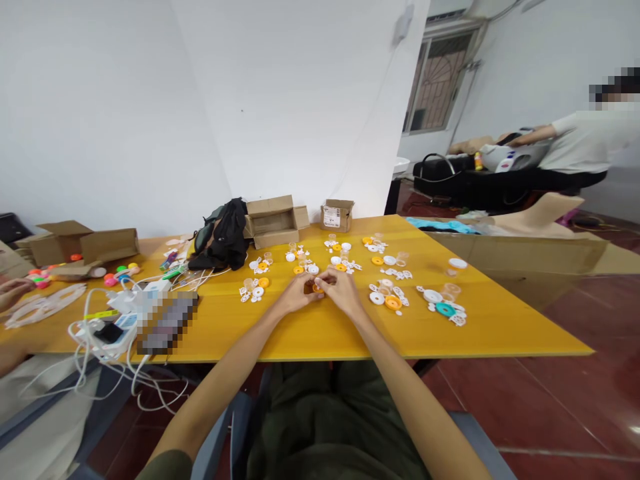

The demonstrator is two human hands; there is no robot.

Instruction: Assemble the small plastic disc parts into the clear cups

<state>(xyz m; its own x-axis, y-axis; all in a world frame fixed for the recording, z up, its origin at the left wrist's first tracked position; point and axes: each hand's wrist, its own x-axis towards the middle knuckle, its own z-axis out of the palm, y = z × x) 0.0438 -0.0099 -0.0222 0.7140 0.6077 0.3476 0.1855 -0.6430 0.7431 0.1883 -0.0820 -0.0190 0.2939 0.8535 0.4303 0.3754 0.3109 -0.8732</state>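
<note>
Near the middle of the yellow table, my left hand is closed around the left side of a small round orange plastic part. From the other side, the fingers of my right hand close on the same part, with a small white piece at the fingertips. My fingers cover most of both. Just right of my hands lie a white disc, an orange disc and white cut-out pieces. To the left, an orange disc lies with a clear cup and white bits.
More piles of parts spread behind and right, one with a teal disc. At left are a phone, a power strip with tangled cables, and another person's hand. A black bag and open cardboard boxes stand behind.
</note>
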